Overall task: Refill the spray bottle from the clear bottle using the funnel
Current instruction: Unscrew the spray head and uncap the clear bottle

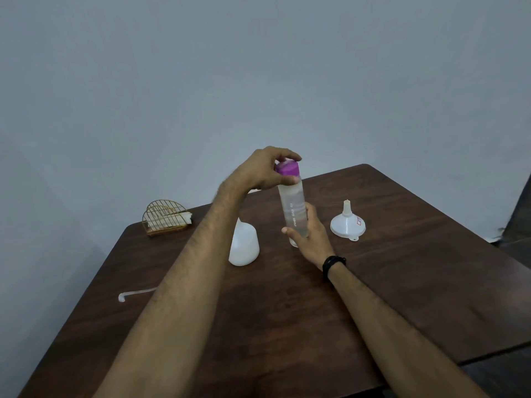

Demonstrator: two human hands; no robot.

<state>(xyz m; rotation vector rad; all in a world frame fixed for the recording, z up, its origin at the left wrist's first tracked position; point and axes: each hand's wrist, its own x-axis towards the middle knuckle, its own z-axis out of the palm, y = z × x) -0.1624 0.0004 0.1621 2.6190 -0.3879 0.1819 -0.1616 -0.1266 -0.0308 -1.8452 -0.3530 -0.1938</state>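
A tall clear bottle (293, 206) with a purple cap (287, 168) stands upright on the dark wooden table (402, 268). My left hand (263, 170) grips the purple cap from above. My right hand (309, 237) wraps the bottle's lower part. The white spray bottle body (244, 248) stands just left of it, partly hidden behind my left forearm, with no spray head on it. A white funnel (347, 224) rests upside down to the right, spout up. A thin white tube (135, 294), possibly from the spray head, pokes out from under my left arm.
A gold wire napkin holder (166, 218) with white napkins stands at the table's far left corner. The table's right edge drops off near a dark floor area (514, 225). A plain grey wall lies behind.
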